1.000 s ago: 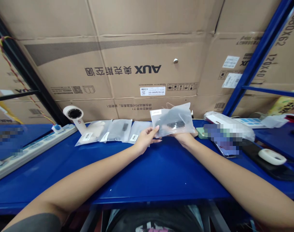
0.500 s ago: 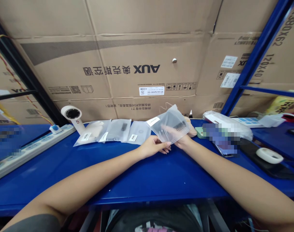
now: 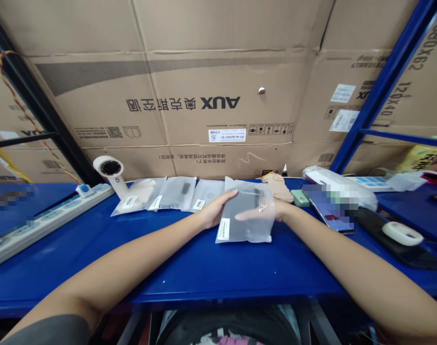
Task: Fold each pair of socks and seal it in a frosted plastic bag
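Note:
A frosted zip bag (image 3: 249,231) with a white label and dark print is held above the blue table, its slider at the lower right corner. My left hand (image 3: 214,211) is closed on the bag's left edge, thumb on the front. Through the plastic I see my right hand (image 3: 264,213), a finger stretched to the left; whether it lies inside or behind the bag, I cannot tell. Left of it lie a flat frosted bag (image 3: 208,192), another with a dark print (image 3: 177,194), and one with a pale item (image 3: 141,195).
Behind stands a large cardboard sheet (image 3: 189,76). At left are a white handheld fan (image 3: 114,177) and a power strip (image 3: 53,218). To the right lie beige fabric (image 3: 277,186), a green case (image 3: 300,197), a phone (image 3: 333,218) and a white mouse-shaped object (image 3: 402,233).
The bag has turned and come down lower, its label now at lower left. My left hand has shifted up to its left edge. The beige fabric behind is more exposed.

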A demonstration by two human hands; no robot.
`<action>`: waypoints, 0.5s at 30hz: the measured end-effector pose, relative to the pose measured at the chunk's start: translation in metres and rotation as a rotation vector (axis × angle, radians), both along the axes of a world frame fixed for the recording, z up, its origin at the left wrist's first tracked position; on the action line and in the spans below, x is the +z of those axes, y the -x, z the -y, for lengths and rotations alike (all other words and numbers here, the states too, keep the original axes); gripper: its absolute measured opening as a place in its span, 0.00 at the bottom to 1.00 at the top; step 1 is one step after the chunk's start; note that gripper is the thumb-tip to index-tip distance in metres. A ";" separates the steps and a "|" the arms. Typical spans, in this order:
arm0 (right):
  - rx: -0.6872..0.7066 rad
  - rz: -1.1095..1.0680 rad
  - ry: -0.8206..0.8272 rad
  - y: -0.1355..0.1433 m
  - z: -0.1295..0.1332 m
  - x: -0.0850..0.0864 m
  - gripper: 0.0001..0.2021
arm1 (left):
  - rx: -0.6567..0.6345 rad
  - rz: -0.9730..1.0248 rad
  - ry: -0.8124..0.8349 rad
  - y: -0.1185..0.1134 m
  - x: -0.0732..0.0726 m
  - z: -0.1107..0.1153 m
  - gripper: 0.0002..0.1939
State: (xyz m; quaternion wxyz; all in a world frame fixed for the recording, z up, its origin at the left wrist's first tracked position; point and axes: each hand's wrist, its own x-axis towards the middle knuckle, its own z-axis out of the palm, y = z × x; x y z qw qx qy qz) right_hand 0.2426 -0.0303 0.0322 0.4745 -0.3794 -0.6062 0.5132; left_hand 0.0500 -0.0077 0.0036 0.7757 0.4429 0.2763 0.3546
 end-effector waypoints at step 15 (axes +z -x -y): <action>0.101 -0.060 0.232 0.004 -0.023 -0.018 0.15 | 0.320 -0.002 -0.033 -0.009 -0.006 -0.002 0.13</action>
